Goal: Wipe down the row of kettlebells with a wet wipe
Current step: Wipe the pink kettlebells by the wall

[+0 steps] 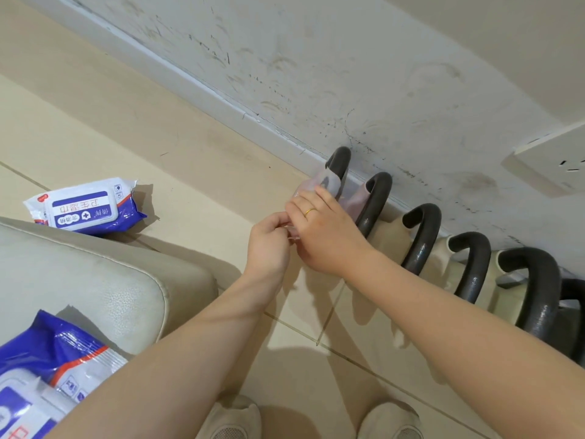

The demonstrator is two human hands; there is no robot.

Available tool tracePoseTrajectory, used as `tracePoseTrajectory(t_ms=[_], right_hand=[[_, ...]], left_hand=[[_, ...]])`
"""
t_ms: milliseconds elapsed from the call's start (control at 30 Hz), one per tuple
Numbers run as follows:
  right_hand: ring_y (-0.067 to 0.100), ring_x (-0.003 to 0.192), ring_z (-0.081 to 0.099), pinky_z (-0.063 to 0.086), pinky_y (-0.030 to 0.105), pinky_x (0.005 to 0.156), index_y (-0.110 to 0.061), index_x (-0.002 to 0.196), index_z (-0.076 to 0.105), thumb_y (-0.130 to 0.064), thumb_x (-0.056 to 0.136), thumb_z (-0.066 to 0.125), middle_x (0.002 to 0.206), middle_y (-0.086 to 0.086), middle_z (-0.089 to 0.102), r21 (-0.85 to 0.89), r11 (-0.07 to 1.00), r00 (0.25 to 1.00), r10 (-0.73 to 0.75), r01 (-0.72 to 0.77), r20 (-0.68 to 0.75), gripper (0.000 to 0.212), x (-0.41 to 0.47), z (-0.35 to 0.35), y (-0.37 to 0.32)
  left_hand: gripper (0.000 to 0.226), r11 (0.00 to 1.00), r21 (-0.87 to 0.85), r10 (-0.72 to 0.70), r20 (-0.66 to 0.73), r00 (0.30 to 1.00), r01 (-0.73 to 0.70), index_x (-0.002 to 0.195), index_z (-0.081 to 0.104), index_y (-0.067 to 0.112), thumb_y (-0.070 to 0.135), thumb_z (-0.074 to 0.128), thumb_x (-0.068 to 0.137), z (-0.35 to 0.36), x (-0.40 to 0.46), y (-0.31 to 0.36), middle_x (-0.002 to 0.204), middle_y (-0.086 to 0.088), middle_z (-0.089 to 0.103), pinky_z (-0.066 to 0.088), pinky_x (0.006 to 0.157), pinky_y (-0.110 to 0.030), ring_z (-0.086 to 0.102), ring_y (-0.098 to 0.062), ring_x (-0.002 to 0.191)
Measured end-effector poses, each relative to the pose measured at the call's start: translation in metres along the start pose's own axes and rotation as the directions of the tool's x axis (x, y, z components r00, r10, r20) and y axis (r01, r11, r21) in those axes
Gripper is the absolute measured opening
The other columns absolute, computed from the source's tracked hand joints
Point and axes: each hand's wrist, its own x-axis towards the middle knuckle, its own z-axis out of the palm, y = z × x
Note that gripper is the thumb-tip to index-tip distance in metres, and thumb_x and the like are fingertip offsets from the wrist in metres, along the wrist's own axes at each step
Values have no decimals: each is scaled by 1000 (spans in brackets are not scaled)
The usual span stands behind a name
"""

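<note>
Right hand (319,229) lies palm-down on the first kettlebell (319,185), the one at the end of the row, fingers spread and pressing a thin translucent wet wipe (327,182) against its pinkish body. A gold ring shows on one finger. Left hand (269,239) sits just beside the right, touching it at the fingertips; its fingers are curled and pinch what looks like the near edge of the wipe. The pinch point is partly hidden, so the hold is not fully certain.

The wipe drapes up over the body toward the base of the dark handle (340,163), which arches above the right-hand fingers.

Beyond the right wrist the rest of the kettlebell row (424,239) runs away along the wall (348,74): dark loop handles one after another, bodies close together and standing just beside the skirting. The farthest ones are cut off by the frame edge.

Out from the left hand, well apart on the tiled floor (158,137), lies a blue and white wipe pack (85,207), lid side up; whether it is open cannot be told. A second wipe pack (47,369) rests on a pale cushion (95,274) below the left forearm, partly out of frame.

Two light shoes (234,419) are visible under the arms. Bare tile stretches from the left hand toward the floor pack. A wall socket (554,160) sits above the row.
</note>
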Motion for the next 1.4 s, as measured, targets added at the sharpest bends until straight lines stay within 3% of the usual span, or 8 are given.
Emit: tracePoseTrajectory(t_ms=[233,367,533,667,833,1133,1267,1400], right_hand=[[23,122,50,24,41,113,-12,102,64,-52,72,66,110,6,65,-37,999,996,1,2,86,50,6,-9,37],[20,145,4,-5,34,115,-18,138,37,-46,88,52,151,-1,27,171,982,987,52,-78,150,59,2,-12,52],[29,143,18,-5,32,113,-16,134,42,-15,88,56,148,8,35,34,986,973,-168,165,158,49,5,-11,58],[29,144,16,10,37,116,-13,140,36,-1,90,31,152,9,28,69,988,989,130,-135,70,52,14,-15,86],[30,120,54,39,41,104,-12,98,65,-10,69,67,108,9,68,-127,975,981,-170,182,95,29,12,-5,51],[28,79,62,47,42,96,-11,78,59,3,69,47,72,7,62,-164,953,965,-261,255,-17,21,22,-4,62],[22,139,24,16,33,116,-10,124,45,-1,85,41,142,10,38,148,955,959,235,-258,159,41,35,-16,71],[19,145,9,11,30,117,-15,146,23,-2,91,41,158,0,11,672,522,821,518,-525,239,59,28,-17,58]], left_hand=[[37,996,85,-10,-168,986,25,86,53,19,-9,29,84,-5,1,-13,88,0,59,40,65,-16,50,-9,70],[36,951,308,-15,-47,999,28,101,62,13,-3,32,88,-3,4,-17,79,12,57,38,53,-7,48,0,67],[26,919,395,28,-26,999,-16,106,65,17,7,49,87,-2,7,-17,86,-2,62,43,59,-29,49,-14,68],[28,921,381,84,17,996,-84,107,66,19,6,58,83,2,6,-8,97,5,63,40,66,-8,52,-7,76],[23,926,343,139,79,987,-158,99,65,14,0,59,81,12,4,0,84,-1,60,37,58,1,52,20,60],[20,879,445,117,144,983,-170,101,65,6,6,63,81,9,9,5,82,1,61,37,56,-3,52,18,59],[19,718,665,95,197,976,-204,88,64,-1,16,65,79,15,17,11,80,-13,58,34,59,-28,50,-21,75],[30,731,639,103,241,965,-238,108,60,8,18,65,80,26,22,32,97,-6,65,45,74,-27,60,-23,89]])
